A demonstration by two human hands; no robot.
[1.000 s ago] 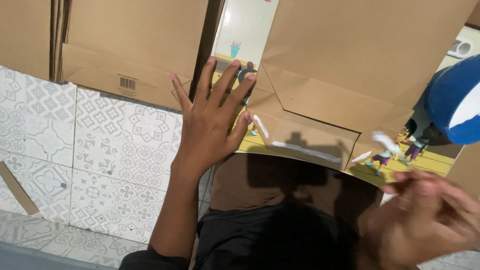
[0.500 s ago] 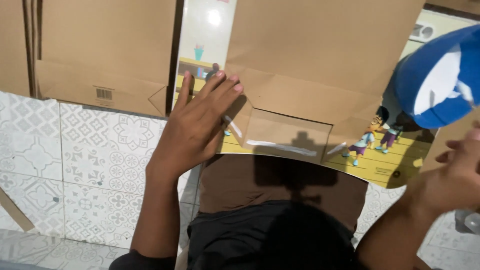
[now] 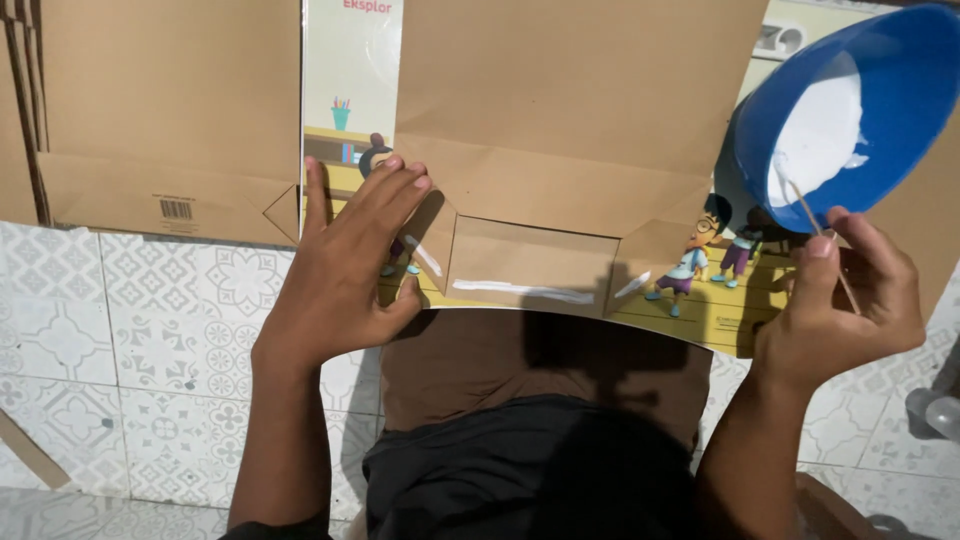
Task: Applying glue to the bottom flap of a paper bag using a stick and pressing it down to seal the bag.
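Looking down, nearest first: dark shirt front (image 3: 520, 470) at the bottom edge, patterned floor tiles (image 3: 120, 330) to the left.
Left hand: left hand (image 3: 345, 260) lies flat with fingers spread, gripping nothing, pressing the folded corner of the brown paper where it meets the book cover.
Right hand: right hand (image 3: 840, 310) is clenched around a thin wooden stick (image 3: 820, 235), pinched between thumb and fingers, its tip up in the bowl.
Book: illustrated book cover (image 3: 690, 290), yellow with cartoon figures, lies between the hands, mostly wrapped by the paper.
Brown paper: brown paper wrap (image 3: 560, 120) folded over the cover, with white glue streaks (image 3: 525, 291) along the lower flap.
Bowl: blue bowl (image 3: 900, 90), tilted, holds white paste, just above the right hand.
Far left: cardboard sheet (image 3: 160, 110) lying flat on the tiles.
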